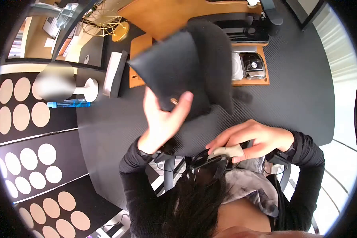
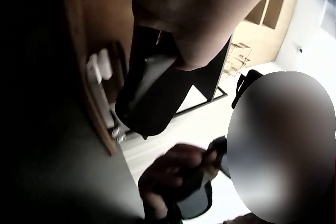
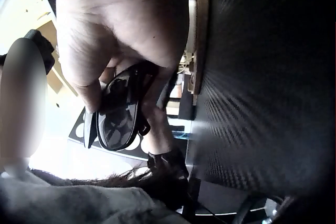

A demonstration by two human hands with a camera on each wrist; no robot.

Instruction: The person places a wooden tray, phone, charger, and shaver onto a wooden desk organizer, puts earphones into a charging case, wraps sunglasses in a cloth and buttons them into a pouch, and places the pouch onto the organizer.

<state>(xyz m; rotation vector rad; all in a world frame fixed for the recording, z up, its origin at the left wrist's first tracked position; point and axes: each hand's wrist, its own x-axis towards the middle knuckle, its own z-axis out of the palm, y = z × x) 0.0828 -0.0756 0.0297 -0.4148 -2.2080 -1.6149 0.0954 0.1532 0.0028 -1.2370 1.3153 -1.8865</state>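
Observation:
My left hand [image 1: 164, 119] holds up a black leather-like case [image 1: 166, 63] over the table, its thumb lying beside a small gold clasp. The case stands with its flap spread, and its outline is blurred. Close to my chest, my right hand [image 1: 254, 139] pinches a pair of dark sunglasses [image 1: 219, 168] together with a soft beige cloth [image 1: 227, 151]. In the right wrist view, the dark lenses of the sunglasses [image 3: 118, 121] hang below the fingers. The left wrist view shows the case [image 2: 152, 87] under the left palm, with the right hand [image 2: 173, 174] beyond it.
A wooden desk organizer [image 1: 250, 82] with a black round-dialed item [image 1: 254, 65] stands at the back. Left of it are a white-and-grey box [image 1: 114, 75], a blue bottle [image 1: 69, 104] and a white stand [image 1: 91, 89]. A gold wire ornament [image 1: 103, 22] stands farther back.

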